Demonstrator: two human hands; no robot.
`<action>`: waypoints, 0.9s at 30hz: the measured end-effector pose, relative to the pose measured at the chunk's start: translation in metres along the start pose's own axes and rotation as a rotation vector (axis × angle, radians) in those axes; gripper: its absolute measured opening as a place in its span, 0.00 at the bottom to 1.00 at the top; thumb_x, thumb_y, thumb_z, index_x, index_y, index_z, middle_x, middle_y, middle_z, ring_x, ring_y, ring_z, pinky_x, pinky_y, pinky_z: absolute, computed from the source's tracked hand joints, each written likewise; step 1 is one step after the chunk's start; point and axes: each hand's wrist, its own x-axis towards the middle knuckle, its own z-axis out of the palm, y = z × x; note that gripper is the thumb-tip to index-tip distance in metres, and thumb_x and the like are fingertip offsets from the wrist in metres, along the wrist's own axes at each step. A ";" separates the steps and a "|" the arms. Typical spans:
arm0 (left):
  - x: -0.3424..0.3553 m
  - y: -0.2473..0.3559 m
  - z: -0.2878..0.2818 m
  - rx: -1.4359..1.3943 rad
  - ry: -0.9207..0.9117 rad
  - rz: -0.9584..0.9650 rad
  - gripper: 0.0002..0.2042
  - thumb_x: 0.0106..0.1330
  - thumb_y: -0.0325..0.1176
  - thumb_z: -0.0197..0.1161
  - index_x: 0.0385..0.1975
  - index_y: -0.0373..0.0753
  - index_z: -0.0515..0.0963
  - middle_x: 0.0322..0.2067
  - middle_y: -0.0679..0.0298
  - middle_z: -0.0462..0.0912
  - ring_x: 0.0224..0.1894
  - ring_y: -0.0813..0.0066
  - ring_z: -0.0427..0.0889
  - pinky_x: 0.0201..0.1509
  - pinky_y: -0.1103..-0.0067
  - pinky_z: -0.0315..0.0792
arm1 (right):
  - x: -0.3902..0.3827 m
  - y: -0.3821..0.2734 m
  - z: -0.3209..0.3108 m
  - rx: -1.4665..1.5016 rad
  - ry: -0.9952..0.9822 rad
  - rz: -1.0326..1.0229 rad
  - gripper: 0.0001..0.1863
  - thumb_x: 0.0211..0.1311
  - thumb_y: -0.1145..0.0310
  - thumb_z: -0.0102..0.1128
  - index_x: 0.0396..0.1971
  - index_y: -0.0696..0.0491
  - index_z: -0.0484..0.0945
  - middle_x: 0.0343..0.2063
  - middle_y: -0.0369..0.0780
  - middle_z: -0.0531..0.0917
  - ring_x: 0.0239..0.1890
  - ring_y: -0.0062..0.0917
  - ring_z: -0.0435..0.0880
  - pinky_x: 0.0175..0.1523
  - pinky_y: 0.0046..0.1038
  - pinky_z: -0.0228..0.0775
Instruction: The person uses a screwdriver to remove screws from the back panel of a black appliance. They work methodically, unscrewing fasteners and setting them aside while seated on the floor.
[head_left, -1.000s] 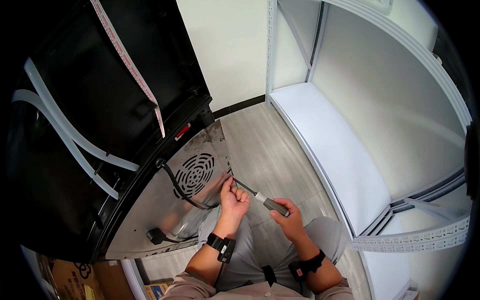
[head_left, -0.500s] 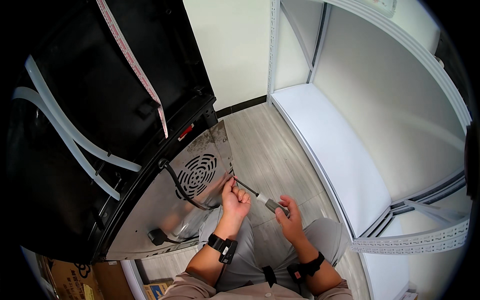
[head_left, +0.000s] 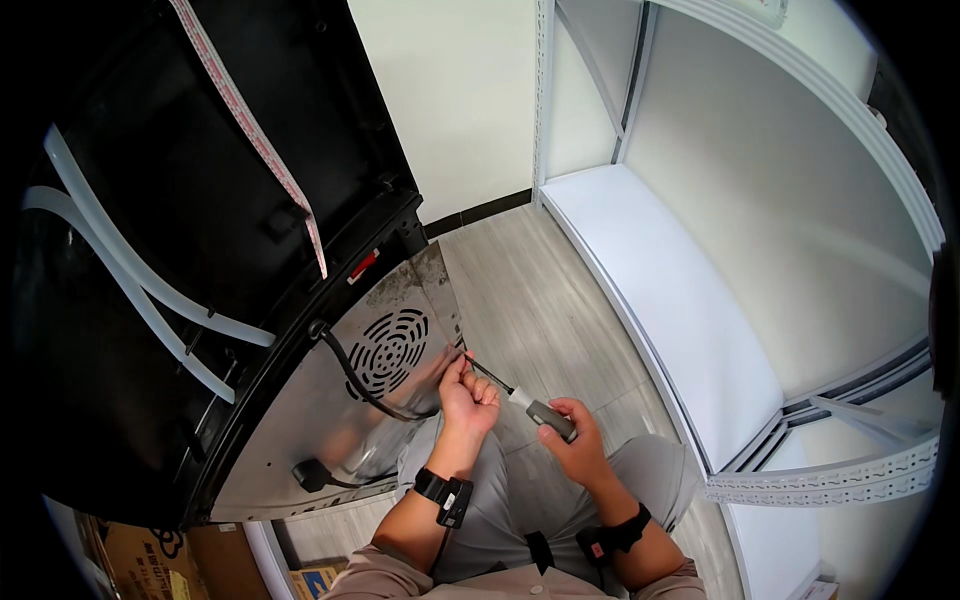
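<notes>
My right hand (head_left: 577, 443) is closed round the grey handle of a screwdriver (head_left: 530, 402). Its dark shaft slants up and left to the edge of a shiny metal panel (head_left: 300, 430) with a round slotted vent. My left hand (head_left: 468, 402) is closed at that edge, thumb and forefinger pinched together beside the screwdriver's tip. The fingers hide whatever sits at the tip, so what they pinch cannot be made out. A black cable (head_left: 350, 372) curves across the panel beside the vent, and a black plug (head_left: 312, 474) rests lower on it.
Above the panel stands a large black appliance back (head_left: 300, 110) with pale hoses (head_left: 130, 255) and a red-and-white strip (head_left: 240, 100). A white shelf unit (head_left: 660, 290) stands on the right. Cardboard boxes (head_left: 140, 560) are at lower left, and grey plank floor (head_left: 530, 280) lies between.
My right hand has shifted its grip on the screwdriver handle, the fingers turning slightly left. My left hand stays at the panel's edge. The whole view has shifted slightly.
</notes>
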 end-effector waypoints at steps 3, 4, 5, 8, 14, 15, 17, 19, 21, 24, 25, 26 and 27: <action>0.000 -0.001 -0.001 0.005 -0.007 0.000 0.07 0.69 0.38 0.54 0.31 0.45 0.76 0.10 0.76 0.50 0.13 0.82 0.51 0.17 0.81 0.48 | -0.001 0.010 -0.003 0.356 -0.039 0.511 0.13 0.64 0.68 0.61 0.46 0.57 0.77 0.36 0.37 0.81 0.33 0.16 0.77 0.40 0.21 0.70; 0.000 -0.002 -0.001 0.006 -0.011 -0.001 0.07 0.69 0.38 0.55 0.32 0.45 0.76 0.10 0.76 0.51 0.13 0.82 0.51 0.17 0.81 0.48 | 0.001 0.013 -0.006 0.329 -0.139 0.554 0.13 0.65 0.68 0.60 0.46 0.57 0.77 0.36 0.37 0.81 0.33 0.16 0.77 0.40 0.21 0.70; 0.000 -0.002 -0.001 0.019 -0.008 0.006 0.07 0.69 0.38 0.55 0.32 0.45 0.76 0.10 0.76 0.51 0.13 0.82 0.51 0.17 0.81 0.48 | 0.003 0.016 -0.010 0.301 -0.241 0.598 0.13 0.65 0.67 0.59 0.46 0.57 0.77 0.35 0.37 0.81 0.33 0.16 0.77 0.40 0.21 0.70; 0.001 -0.001 -0.002 0.030 -0.015 0.004 0.07 0.69 0.39 0.54 0.32 0.45 0.76 0.10 0.76 0.51 0.13 0.82 0.51 0.17 0.81 0.49 | 0.000 0.020 -0.007 0.203 -0.264 0.449 0.14 0.63 0.68 0.62 0.46 0.57 0.77 0.35 0.36 0.81 0.34 0.16 0.78 0.40 0.21 0.71; -0.001 -0.002 -0.001 -0.007 -0.014 -0.020 0.08 0.70 0.40 0.53 0.35 0.45 0.75 0.11 0.77 0.51 0.13 0.83 0.51 0.18 0.82 0.49 | 0.002 0.004 -0.003 0.067 -0.082 0.103 0.20 0.54 0.71 0.69 0.47 0.56 0.77 0.36 0.35 0.81 0.36 0.17 0.77 0.42 0.22 0.71; 0.000 -0.002 -0.001 -0.005 -0.011 -0.020 0.08 0.70 0.40 0.53 0.35 0.45 0.75 0.12 0.77 0.51 0.13 0.83 0.51 0.18 0.82 0.49 | 0.003 0.003 -0.002 0.053 -0.077 0.119 0.21 0.52 0.72 0.70 0.47 0.56 0.76 0.37 0.35 0.81 0.36 0.17 0.77 0.42 0.22 0.71; 0.000 -0.002 -0.001 0.000 -0.007 -0.022 0.08 0.70 0.40 0.53 0.36 0.45 0.76 0.12 0.77 0.51 0.13 0.83 0.51 0.18 0.82 0.49 | 0.004 0.010 -0.001 0.058 -0.086 0.074 0.21 0.54 0.71 0.69 0.49 0.56 0.76 0.37 0.35 0.81 0.36 0.17 0.77 0.42 0.22 0.71; 0.000 -0.002 -0.001 0.006 -0.005 -0.026 0.08 0.70 0.41 0.53 0.36 0.45 0.76 0.12 0.77 0.51 0.14 0.83 0.51 0.18 0.82 0.49 | 0.003 0.014 0.000 0.124 -0.105 0.125 0.21 0.56 0.70 0.68 0.50 0.56 0.75 0.37 0.35 0.81 0.34 0.16 0.77 0.40 0.21 0.70; -0.001 0.000 -0.001 0.003 0.004 -0.027 0.08 0.71 0.41 0.53 0.36 0.45 0.76 0.12 0.77 0.51 0.14 0.83 0.51 0.18 0.82 0.49 | 0.003 0.012 0.000 0.250 -0.137 0.270 0.21 0.59 0.70 0.65 0.52 0.56 0.75 0.35 0.36 0.81 0.31 0.15 0.76 0.36 0.19 0.69; -0.004 0.001 0.002 0.013 0.025 -0.022 0.09 0.71 0.41 0.52 0.36 0.45 0.76 0.12 0.77 0.51 0.14 0.83 0.51 0.18 0.82 0.49 | 0.010 0.012 -0.012 0.576 -0.343 0.665 0.21 0.62 0.70 0.62 0.54 0.58 0.74 0.32 0.37 0.82 0.26 0.14 0.74 0.30 0.18 0.66; -0.004 0.001 0.002 0.019 0.033 -0.019 0.09 0.71 0.41 0.52 0.35 0.45 0.76 0.12 0.77 0.52 0.14 0.83 0.51 0.18 0.82 0.49 | 0.011 0.012 -0.011 0.577 -0.330 0.653 0.21 0.63 0.71 0.61 0.55 0.58 0.74 0.31 0.37 0.83 0.25 0.13 0.74 0.29 0.18 0.66; -0.004 0.001 0.002 0.009 0.029 -0.025 0.09 0.71 0.41 0.52 0.36 0.45 0.76 0.12 0.77 0.52 0.14 0.83 0.51 0.18 0.82 0.49 | 0.011 0.013 -0.009 0.578 -0.317 0.641 0.21 0.63 0.71 0.61 0.55 0.58 0.73 0.30 0.36 0.83 0.24 0.13 0.73 0.28 0.18 0.65; -0.004 0.001 0.003 -0.001 0.025 -0.032 0.09 0.71 0.41 0.52 0.36 0.45 0.76 0.12 0.77 0.52 0.14 0.83 0.52 0.18 0.82 0.49 | 0.011 0.013 -0.008 0.579 -0.304 0.629 0.21 0.63 0.72 0.60 0.56 0.58 0.73 0.29 0.36 0.83 0.23 0.13 0.72 0.27 0.17 0.64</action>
